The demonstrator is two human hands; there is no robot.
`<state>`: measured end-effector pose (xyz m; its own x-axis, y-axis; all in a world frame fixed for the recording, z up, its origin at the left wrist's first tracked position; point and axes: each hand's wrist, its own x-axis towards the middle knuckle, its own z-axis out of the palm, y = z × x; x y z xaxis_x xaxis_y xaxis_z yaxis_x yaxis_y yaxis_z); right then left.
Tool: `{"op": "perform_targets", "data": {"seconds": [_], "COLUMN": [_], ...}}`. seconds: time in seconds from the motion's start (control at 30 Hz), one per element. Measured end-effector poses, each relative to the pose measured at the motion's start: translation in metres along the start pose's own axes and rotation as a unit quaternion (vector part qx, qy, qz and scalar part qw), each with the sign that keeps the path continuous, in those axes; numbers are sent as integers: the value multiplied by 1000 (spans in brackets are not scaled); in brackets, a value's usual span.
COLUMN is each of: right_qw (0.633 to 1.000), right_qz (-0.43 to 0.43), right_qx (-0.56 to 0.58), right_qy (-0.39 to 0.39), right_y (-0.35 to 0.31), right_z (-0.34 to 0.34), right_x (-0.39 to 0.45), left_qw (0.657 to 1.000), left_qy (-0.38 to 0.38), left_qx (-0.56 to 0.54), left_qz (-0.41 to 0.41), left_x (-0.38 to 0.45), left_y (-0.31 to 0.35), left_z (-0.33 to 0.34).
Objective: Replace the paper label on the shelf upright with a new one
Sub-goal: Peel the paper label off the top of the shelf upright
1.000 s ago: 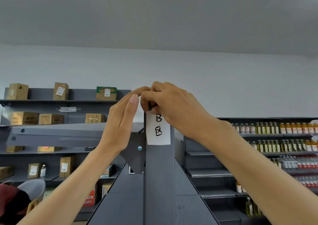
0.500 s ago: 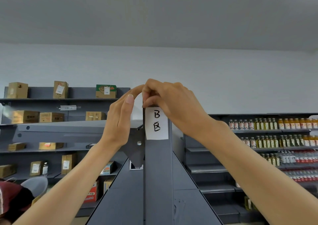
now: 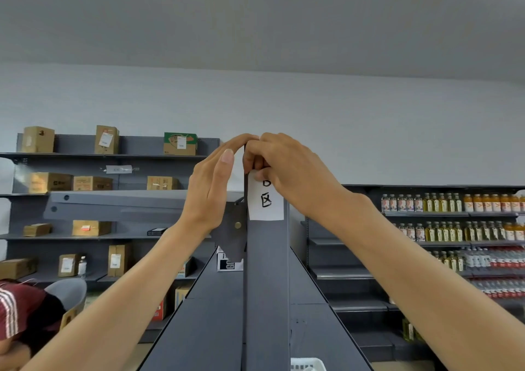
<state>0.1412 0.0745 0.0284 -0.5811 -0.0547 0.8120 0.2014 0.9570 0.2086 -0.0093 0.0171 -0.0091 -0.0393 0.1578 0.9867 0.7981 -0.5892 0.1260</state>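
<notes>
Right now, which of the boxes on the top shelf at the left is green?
The rightmost box on the top shelf, nearest the left hand. It has a green printed upper half; the other two are plain brown cardboard.

Pale wall point(image 3: 341, 121), grey ceiling point(image 3: 255, 15), stocked shelving point(image 3: 454, 243)

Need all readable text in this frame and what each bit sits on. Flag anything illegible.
"区": handwritten on the white paper label on the grey shelf upright.
Character above it: partly covered by the right hand; cannot be read whole now.
White box behind the upright: dark print, cut off, unreadable.
Stickers on the cardboard boxes: too small.
Bottle labels on the right shelves: too small.
</notes>
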Motion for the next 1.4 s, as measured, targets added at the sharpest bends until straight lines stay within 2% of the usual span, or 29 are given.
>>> {"op": "perform_targets", "data": {"seconds": [0.57,0.73,1.07,1.23,1.3,1.4], "right_qw": [998,1000,995,996,996,997], "right_qz": [-9,13,81,82,78,73], "right_qx": [-48,-23,41,12,-4,-19], "right_qy": [37,-8,-35,-37,-32,-34], "right_y": [-8,-1,8,4,2,-4], "right_z": [-3,-13,-37,-46,-45,-42], "right_x": [-6,-15,-33,-43,-48,-55], "left_qw": [1000,999,998,991,989,995], "left_qy": [-3,-15,-31,-71,-65,-37], "left_qx": [16,24,38,51,54,67], "left_qz": [0,17,-44,-105,-119,-67], "left_x": [-1,0,-1,-7,-16,-42], "left_y": [1,0,13,27,44,76], "left_z": [1,0,2,-3,0,6]}}
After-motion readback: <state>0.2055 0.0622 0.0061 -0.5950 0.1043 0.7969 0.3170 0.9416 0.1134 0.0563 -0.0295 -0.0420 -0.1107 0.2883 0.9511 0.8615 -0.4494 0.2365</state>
